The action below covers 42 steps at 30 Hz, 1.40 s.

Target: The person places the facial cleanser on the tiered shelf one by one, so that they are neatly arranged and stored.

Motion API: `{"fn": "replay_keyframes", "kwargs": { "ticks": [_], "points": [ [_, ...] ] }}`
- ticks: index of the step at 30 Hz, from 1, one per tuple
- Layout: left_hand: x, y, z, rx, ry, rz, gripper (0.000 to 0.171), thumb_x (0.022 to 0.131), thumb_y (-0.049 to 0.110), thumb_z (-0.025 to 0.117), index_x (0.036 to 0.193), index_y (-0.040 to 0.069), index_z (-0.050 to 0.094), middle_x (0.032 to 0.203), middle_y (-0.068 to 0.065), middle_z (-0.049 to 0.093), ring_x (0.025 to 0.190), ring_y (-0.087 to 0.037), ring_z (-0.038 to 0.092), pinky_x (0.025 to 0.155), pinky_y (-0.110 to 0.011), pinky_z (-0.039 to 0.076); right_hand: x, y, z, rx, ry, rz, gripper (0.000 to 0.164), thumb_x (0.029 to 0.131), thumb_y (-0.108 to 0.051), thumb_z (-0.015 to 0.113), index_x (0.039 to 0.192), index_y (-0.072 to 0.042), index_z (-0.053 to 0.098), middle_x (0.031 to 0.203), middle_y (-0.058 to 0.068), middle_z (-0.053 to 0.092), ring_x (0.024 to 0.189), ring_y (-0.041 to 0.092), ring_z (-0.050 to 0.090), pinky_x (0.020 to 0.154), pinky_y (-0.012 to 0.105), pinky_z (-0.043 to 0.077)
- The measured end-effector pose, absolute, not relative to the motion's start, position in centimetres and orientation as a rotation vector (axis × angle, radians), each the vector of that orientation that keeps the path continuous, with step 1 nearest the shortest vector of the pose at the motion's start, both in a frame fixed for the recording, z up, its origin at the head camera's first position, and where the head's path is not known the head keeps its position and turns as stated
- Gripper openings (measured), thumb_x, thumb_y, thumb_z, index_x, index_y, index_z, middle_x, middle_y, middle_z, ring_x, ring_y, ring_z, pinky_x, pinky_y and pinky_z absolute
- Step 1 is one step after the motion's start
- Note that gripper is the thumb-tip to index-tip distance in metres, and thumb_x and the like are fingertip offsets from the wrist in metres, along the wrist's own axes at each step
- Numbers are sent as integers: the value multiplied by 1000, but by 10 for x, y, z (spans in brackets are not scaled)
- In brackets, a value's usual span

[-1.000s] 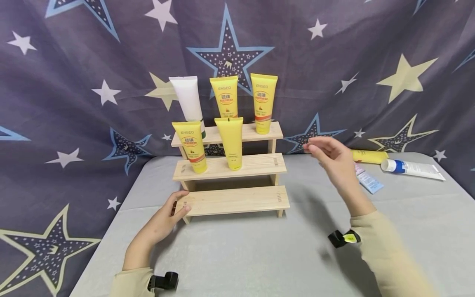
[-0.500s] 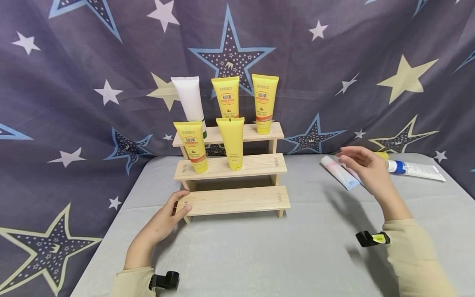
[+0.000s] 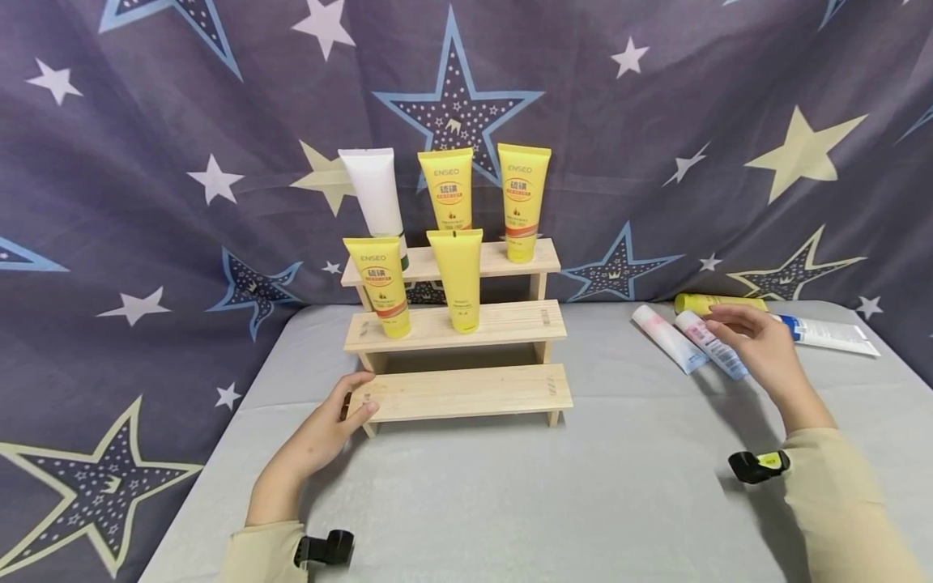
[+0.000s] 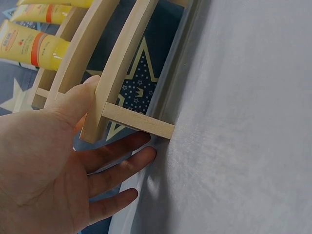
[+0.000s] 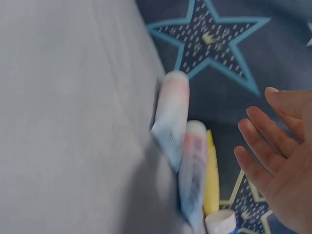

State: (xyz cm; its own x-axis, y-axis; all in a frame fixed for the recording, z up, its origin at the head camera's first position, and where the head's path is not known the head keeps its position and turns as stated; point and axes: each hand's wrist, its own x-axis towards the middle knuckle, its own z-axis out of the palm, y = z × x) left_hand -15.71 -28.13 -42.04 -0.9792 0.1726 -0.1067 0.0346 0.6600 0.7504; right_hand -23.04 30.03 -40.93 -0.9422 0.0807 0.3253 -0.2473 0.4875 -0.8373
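At the lower left of the head view, the left hand (image 3: 321, 437) grips the left end of a wooden stand (image 3: 466, 393), thumb and forefinger pinching the end of its bottom board; in the left wrist view the other fingers spread apart beside the leg, and whether they touch it I cannot tell; the stand sits upright in the middle of the frame, with three stepped boards.

At the right of the head view, the right hand (image 3: 765, 348) hangs over the tubes lying there, its fingers loosely bent and apart, with hold of nothing; in the right wrist view a gap shows between its fingertips and the tubes; just left of it lie a pink-and-blue tube (image 3: 669, 338) and, beside that, a second pastel tube (image 3: 707, 340); behind lies a yellow tube (image 3: 700, 303), partly covered by the hand; at the far right lies a white tube with a blue band (image 3: 838, 335).

On the middle board stand a labelled tube (image 3: 382, 287) and a plainer yellow one (image 3: 459, 279); on the top board stand a white upright tube (image 3: 372, 190), a central tube (image 3: 446, 190) and a right-hand tube (image 3: 523, 202), both yellow; a grey cloth (image 3: 510, 502) covers the table; a starry curtain (image 3: 583, 105) fills the upper frame.
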Motion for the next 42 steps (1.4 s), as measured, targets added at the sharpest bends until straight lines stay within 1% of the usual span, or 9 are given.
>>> {"fn": "replay_keyframes", "kwargs": {
  "ticks": [3, 8, 16, 18, 21, 23, 25, 30, 42],
  "points": [
    [-158, -281, -421, 165, 2706, 1212, 52, 105, 40, 47, 149, 17, 30, 156, -29, 24, 140, -52, 25, 110, -65, 24, -233, 309, -415, 121, -2454, 1383, 16, 97, -13, 65, 113, -13, 66, 93, -31, 62, 88, -13, 57, 77, 4, 43],
    [-159, -281, -421, 158, 2703, 1208, 53, 105, 43, 46, 149, 19, 30, 157, -28, 24, 140, -51, 24, 110, -65, 24, -236, 327, -424, 74, -2509, 1356, 33, 98, -14, 63, 123, 7, 59, 94, -34, 57, 88, -16, 53, 77, 2, 40],
    [-161, -280, -421, 181, 2715, 1205, 52, 105, 41, 46, 149, 18, 30, 156, -29, 25, 140, -52, 24, 110, -66, 23, -242, 355, -431, 68, -2655, 1332, 32, 99, -18, 62, 122, 4, 59, 94, -38, 56, 84, -19, 51, 73, 5, 40],
    [-161, -280, -421, 180, 2715, 1205, 52, 105, 40, 46, 149, 18, 30, 156, -29, 25, 140, -51, 24, 111, -65, 23, -244, 359, -433, 96, -2720, 1265, 36, 98, -17, 64, 123, 8, 57, 97, -29, 60, 82, -19, 50, 71, 7, 42],
    [-160, -280, -420, 174, 2710, 1205, 52, 105, 40, 46, 149, 18, 30, 156, -28, 24, 141, -51, 24, 111, -65, 23, -248, 363, -437, 131, -2840, 1182, 47, 97, -20, 66, 129, 13, 53, 110, 4, 68, 84, -16, 48, 69, 9, 44],
    [-160, -280, -421, 169, 2710, 1204, 52, 105, 40, 46, 149, 18, 30, 157, -28, 24, 141, -51, 24, 111, -65, 23, -250, 365, -439, 121, -2913, 1138, 55, 96, -25, 68, 132, 13, 51, 119, 26, 62, 87, -11, 49, 69, 10, 44],
    [-160, -280, -421, 171, 2712, 1201, 52, 105, 41, 46, 149, 17, 30, 157, -28, 24, 141, -51, 23, 111, -66, 23, -252, 366, -441, 108, -2981, 1108, 61, 96, -30, 68, 134, 13, 48, 127, 36, 54, 93, 2, 54, 69, 11, 44],
    [-159, -280, -422, 168, 2715, 1206, 52, 105, 42, 46, 149, 18, 31, 156, -27, 25, 140, -51, 25, 110, -66, 23, -253, 365, -442, 79, -3075, 1104, 69, 96, -37, 66, 138, 13, 43, 131, 37, 46, 115, 42, 48, 74, 18, 42],
    [-157, -281, -420, 178, 2725, 1201, 52, 105, 41, 47, 148, 18, 31, 155, -28, 27, 140, -51, 27, 109, -66, 25, -254, 359, -441, 106, -3133, 952, 70, 99, -36, 62, 133, 22, 42, 123, 41, 48, 104, 45, 50, 85, 49, 45]
  ]
}}
